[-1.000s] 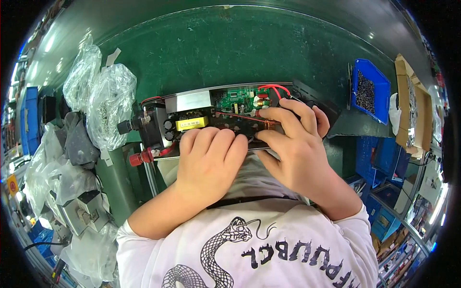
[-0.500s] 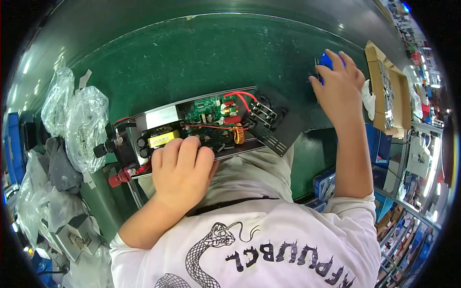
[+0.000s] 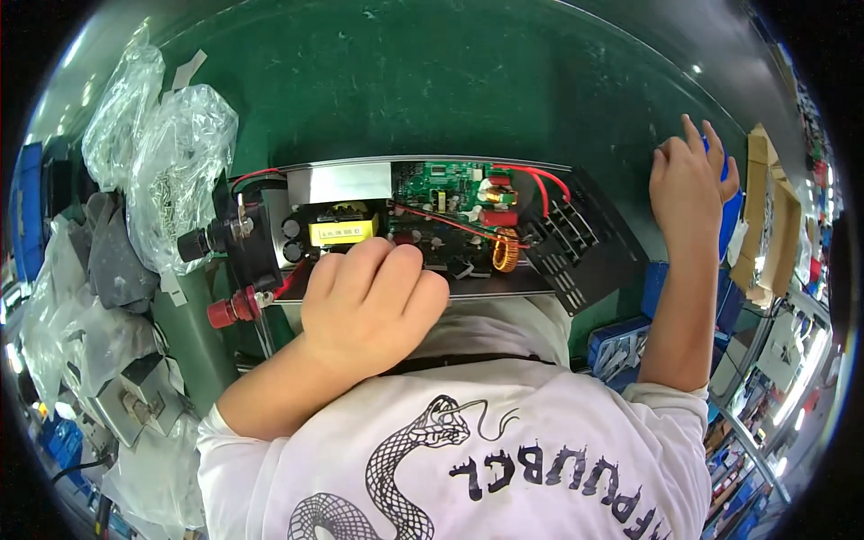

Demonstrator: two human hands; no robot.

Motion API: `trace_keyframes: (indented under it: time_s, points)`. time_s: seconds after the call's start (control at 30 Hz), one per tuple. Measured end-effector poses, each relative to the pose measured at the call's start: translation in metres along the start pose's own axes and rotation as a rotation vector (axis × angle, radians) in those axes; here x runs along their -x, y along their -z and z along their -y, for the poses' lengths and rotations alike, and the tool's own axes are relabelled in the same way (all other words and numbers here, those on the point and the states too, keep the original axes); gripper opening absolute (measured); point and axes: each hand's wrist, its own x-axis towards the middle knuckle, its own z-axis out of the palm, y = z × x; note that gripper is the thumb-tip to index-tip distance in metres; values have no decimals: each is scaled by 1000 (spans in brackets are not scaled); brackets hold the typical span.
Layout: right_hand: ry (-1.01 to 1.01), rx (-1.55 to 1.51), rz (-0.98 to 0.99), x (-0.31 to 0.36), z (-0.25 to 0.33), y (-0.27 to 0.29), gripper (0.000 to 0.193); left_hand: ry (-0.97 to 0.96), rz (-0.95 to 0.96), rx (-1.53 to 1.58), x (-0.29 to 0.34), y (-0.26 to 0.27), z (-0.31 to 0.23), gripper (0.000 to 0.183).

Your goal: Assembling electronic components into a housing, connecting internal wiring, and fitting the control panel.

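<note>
An open electronics unit lies on the green bench in front of me, its long metal case showing a green circuit board, a yellow transformer and a copper-wound ring coil. A black and a red terminal post stick out of its left end. Its black slotted end plate sits skewed at the right end, with red wires running to it. My left hand curls over the case's near wall, fingertips hidden. Over at the right, my right hand has its fingers spread, beside and partly over a blue object.
Clear plastic bags and a grey cloth-like piece are heaped at the left. A cardboard box stands at the far right. Below the bench's right side is a blue bin with small parts.
My view has shifted, so the unit appears farther right and more level. The right hand has moved rightward, its fingers now more outstretched. The left hand stays on the case's near wall.
</note>
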Motion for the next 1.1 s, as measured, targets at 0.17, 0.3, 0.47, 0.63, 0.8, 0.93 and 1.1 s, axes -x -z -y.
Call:
trace_keyframes:
  time_s: [0.17,0.3,0.47,0.63,0.8,0.93,1.1]
  points:
    - [111,-971,-434,25,4,42,12,-10,-18,-28,3,-1,-1,12]
    - [761,-648,-136,62,12,133,23,-30,-17,-2,-2,-1,-1,11]
    - [1113,-632,-11,56,46,132,24,-16,2,-9,2,-1,2,11]
    - [1153,-494,-17,55,58,129,23,-17,-37,12,2,-1,1,11]
    - [1167,-479,-38,58,65,123,24,-18,-80,6,3,-6,0,12]
    - [1203,-431,-22,58,68,123,23,-19,-63,21,3,-3,0,11]
    - [1175,-420,134,59,72,130,15,-10,-78,18,3,-3,0,14]
